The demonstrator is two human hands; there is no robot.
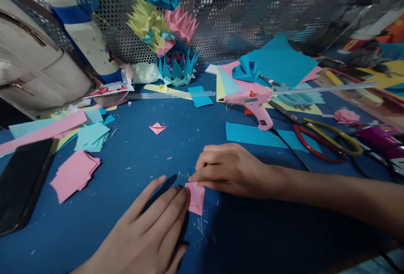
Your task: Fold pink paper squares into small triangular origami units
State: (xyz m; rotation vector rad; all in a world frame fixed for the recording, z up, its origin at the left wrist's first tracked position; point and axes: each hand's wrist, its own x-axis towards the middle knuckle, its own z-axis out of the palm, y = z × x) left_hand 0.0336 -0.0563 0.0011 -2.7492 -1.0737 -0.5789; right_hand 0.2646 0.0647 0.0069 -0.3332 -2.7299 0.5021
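Observation:
A small pink paper square (196,200) with fold lines lies flat on the blue table. My left hand (154,219) rests to its left, fingers stretched out, the tips pressing on its left edge. At the paper's upper edge my right hand (230,168) is closed, its curled fingers pinching the corner; the thumb is partly hidden. Beyond both hands sits a small folded pink paper piece (157,128). Over to the left are a stack of pink paper squares (75,176) and a stack of light blue squares (91,136).
A pink glue gun (252,100), scissors with red and yellow handles (328,139) and a blue paper strip (277,137) lie beyond my right arm. Folded paper flowers (176,63) stand against the perforated metal panel (221,21). A phone (25,181), bottle (83,34) and bag (38,63) are left.

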